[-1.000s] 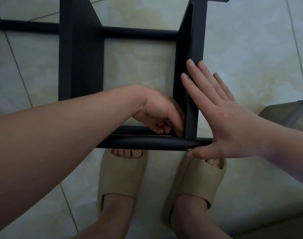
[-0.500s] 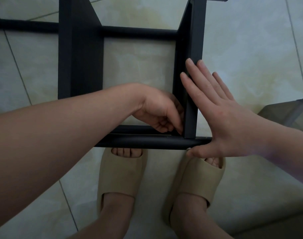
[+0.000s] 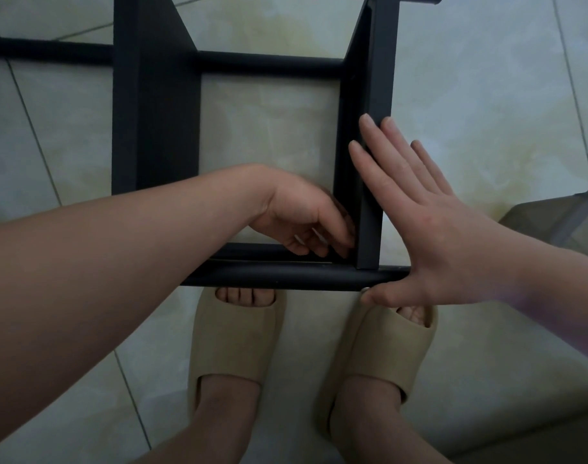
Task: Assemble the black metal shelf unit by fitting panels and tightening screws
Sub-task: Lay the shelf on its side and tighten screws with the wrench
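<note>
Left hand (image 3: 306, 226): reaches into the open bay and sits at the near right inner corner, fingers curled down at the joint. This is probably to work a screw there, but whether it pinches a screw or a tool cannot be told.
Right hand (image 3: 429, 236): spread flat with straight fingers pressed on the outer face of the right panel and the thumb against the end of the near tube. It grips nothing and appears to brace the corner against the push from inside.
Hands, relation: apart, one on each side of the right panel.
Shelf unit (image 3: 155, 112): rests on the floor just in front of the feet, with tile visible through the open bay.
Left panel (image 3: 152, 155): stands on edge and points away from the person.
Near tube (image 3: 269, 277): lies across the view from left to right, meeting the right panel at the worked corner.
Far tube (image 3: 269, 63): parallel to the near tube and running on past the left panel, so the unit's long axis is judged to run left to right.
Right panel (image 3: 378, 78): parallel to the left panel, long axis running away from the person.
Floor (image 3: 486, 95): pale tile.
Slippers (image 3: 232, 333): beige, toes just under the near tube.
</note>
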{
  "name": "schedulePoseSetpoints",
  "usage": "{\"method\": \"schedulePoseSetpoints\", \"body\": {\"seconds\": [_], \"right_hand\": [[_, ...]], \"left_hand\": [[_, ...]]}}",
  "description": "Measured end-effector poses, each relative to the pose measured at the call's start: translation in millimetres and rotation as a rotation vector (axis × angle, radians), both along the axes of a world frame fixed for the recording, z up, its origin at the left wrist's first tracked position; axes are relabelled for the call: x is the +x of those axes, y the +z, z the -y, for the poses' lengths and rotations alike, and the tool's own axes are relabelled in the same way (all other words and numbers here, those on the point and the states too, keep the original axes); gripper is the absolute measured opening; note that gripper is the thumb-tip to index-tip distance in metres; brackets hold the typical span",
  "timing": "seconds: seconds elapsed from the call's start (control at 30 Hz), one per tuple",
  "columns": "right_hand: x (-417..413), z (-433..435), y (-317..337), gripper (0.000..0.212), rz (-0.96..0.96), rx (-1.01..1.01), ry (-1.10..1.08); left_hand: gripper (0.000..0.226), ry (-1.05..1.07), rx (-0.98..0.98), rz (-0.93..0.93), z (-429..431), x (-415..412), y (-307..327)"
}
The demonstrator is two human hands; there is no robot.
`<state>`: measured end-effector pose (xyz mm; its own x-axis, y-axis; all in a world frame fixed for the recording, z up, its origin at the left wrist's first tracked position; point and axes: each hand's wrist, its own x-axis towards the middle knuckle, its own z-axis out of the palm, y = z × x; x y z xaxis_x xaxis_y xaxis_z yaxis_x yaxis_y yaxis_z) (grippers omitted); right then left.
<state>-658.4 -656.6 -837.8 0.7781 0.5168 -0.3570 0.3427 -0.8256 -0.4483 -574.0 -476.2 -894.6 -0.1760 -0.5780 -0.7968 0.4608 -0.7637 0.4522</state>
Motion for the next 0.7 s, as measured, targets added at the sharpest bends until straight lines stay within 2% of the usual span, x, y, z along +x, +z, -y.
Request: {"method": "schedulePoseSetpoints", "body": {"seconds": [0.07, 0.17, 0.7], "right_hand": [[0.1, 0.2, 0.0, 0.136, 0.001, -0.002, 0.000], [0.3, -0.1, 0.2, 0.136, -0.001, -0.002, -0.002], [0.5, -0.6, 0.1, 0.135, 0.000, 0.001, 0.002]], "left_hand": [[0.011, -0.045, 0.022, 0.026, 1.0, -0.4, 0.0], [0.023, -0.027, 0.004, 0.007, 5.3, -1.4, 0.5], [0.022, 0.059, -0.071, -0.028, 5.5, 0.1, 4.2]]}}
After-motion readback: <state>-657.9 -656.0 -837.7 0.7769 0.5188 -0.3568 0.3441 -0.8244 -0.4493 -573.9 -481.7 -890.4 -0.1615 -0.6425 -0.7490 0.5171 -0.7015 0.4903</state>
